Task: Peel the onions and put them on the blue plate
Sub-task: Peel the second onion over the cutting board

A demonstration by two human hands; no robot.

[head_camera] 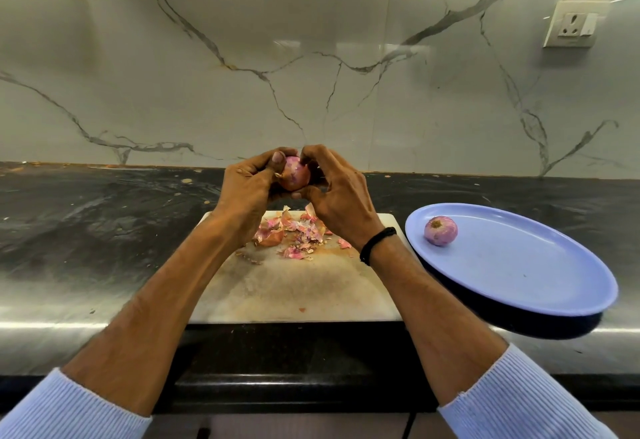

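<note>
Midway through peeling, we cradle the second onion [294, 175] in our left hand [247, 192] above the cutting board [294, 286] while our right hand [337, 203] pinches its skin, which must come off before it joins the peeled onion [441, 230] on the blue plate [536, 265].

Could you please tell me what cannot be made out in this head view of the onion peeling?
Held onion: far side and underside hidden by the left hand and right hand; remaining skin unclear.
Peel pile: rounded brown piece partly behind the left wrist; shell or onion, cannot tell.
Blue plate: near-left rim hidden by the right forearm.
</note>
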